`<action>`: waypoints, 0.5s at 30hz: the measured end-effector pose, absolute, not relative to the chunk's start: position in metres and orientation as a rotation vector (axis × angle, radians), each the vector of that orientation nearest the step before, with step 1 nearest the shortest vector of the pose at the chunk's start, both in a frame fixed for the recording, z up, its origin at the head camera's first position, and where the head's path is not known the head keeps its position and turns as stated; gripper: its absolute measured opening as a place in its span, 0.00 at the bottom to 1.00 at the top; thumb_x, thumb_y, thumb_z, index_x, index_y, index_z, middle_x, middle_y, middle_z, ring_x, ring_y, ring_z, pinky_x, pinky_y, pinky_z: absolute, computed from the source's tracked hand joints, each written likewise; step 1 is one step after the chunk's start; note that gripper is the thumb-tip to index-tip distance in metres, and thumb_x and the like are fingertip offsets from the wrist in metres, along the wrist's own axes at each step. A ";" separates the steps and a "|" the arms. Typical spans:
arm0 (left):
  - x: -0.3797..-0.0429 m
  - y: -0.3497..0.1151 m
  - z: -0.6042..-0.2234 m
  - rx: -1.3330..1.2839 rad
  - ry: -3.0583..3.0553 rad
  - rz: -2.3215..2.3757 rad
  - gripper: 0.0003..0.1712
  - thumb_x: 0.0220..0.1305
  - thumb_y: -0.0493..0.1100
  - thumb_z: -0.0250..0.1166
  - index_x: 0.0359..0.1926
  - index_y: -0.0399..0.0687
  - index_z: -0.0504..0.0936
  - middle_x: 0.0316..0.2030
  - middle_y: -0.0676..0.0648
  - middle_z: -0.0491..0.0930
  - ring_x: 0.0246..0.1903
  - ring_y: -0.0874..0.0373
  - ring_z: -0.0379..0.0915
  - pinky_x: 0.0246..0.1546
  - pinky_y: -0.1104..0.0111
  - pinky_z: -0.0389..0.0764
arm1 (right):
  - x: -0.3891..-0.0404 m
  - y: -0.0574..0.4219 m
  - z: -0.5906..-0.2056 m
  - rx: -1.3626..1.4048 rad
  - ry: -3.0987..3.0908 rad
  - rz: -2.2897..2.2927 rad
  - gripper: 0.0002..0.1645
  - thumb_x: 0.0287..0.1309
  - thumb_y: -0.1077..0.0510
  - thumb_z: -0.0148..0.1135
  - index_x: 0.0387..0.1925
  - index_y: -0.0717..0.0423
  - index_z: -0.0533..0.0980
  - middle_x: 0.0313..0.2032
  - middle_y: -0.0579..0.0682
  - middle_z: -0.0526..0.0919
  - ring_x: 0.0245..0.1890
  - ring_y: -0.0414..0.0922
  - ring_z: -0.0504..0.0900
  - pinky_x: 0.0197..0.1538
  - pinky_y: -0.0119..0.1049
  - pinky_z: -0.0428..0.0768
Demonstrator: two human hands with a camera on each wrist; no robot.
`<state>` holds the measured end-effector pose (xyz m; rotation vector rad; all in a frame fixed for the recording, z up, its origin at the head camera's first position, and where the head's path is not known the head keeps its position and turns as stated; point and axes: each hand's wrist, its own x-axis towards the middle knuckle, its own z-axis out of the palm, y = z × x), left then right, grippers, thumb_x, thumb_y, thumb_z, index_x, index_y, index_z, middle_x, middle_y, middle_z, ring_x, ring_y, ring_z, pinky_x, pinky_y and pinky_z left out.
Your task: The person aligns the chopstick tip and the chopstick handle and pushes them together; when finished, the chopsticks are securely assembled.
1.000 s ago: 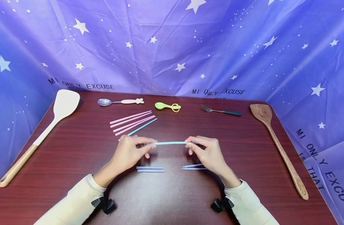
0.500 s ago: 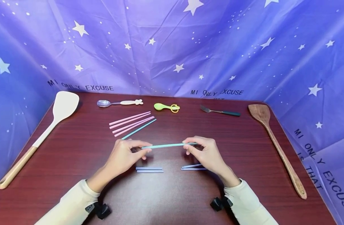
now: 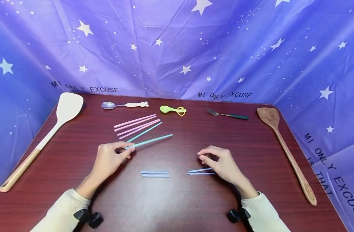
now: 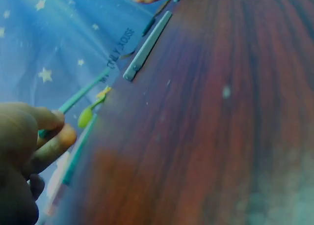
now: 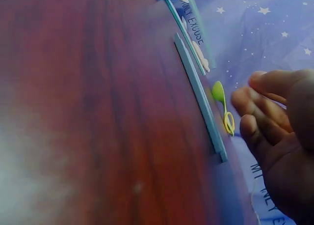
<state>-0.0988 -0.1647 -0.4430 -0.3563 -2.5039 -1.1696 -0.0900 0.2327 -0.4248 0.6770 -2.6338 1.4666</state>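
My left hand (image 3: pixel 108 159) pinches a teal chopstick (image 3: pixel 151 140) by its left end between thumb and fingers. The chopstick is raised off the table and points to the right and away. In the left wrist view the same teal chopstick (image 4: pixel 84 93) sticks out past the fingertips. Just beyond it, a second teal chopstick (image 3: pixel 145 131) lies beside several pink chopsticks (image 3: pixel 136 122). With loosely bent fingers and nothing in them, my right hand (image 3: pixel 223 162) hovers by a pair of blue-purple chopsticks (image 3: pixel 198 173), whose right ends it partly hides. Another blue-purple pair (image 3: pixel 155 174) lies to the left.
Along the back lie a spoon with a white handle (image 3: pixel 133 104), a green spoon (image 3: pixel 166 109) with a yellow ring, and a fork (image 3: pixel 229 116). A white spatula (image 3: pixel 68 106) flanks the left side, a wooden spatula (image 3: pixel 287 151) the right. A starry cloth (image 3: pixel 165 64) hangs behind.
Both hands held the teal chopstick between them before. My right hand has let go and drawn back slightly toward the right; my left hand has carried the chopstick leftward.
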 end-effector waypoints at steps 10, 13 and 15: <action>-0.111 -0.171 -0.462 -0.320 -2.420 -0.945 0.07 0.52 0.38 0.80 0.35 0.50 0.93 0.24 0.53 0.88 0.18 0.73 0.69 0.23 0.79 0.67 | -0.079 0.246 -0.438 0.906 -2.648 1.323 0.11 0.58 0.63 0.75 0.40 0.45 0.87 0.39 0.41 0.87 0.40 0.38 0.82 0.42 0.30 0.78; -0.112 -0.172 -0.462 -0.339 -2.400 -0.901 0.08 0.50 0.37 0.81 0.34 0.49 0.93 0.27 0.52 0.89 0.21 0.64 0.75 0.26 0.75 0.68 | -0.078 0.247 -0.442 0.985 -2.627 1.266 0.12 0.57 0.64 0.76 0.40 0.46 0.87 0.39 0.41 0.87 0.41 0.39 0.80 0.42 0.30 0.77; -0.112 -0.172 -0.462 -0.346 -2.394 -0.890 0.09 0.49 0.37 0.82 0.34 0.48 0.93 0.28 0.50 0.89 0.25 0.58 0.78 0.28 0.73 0.68 | -0.079 0.247 -0.443 1.016 -2.614 1.236 0.12 0.56 0.65 0.76 0.39 0.46 0.88 0.38 0.41 0.86 0.40 0.39 0.79 0.42 0.29 0.77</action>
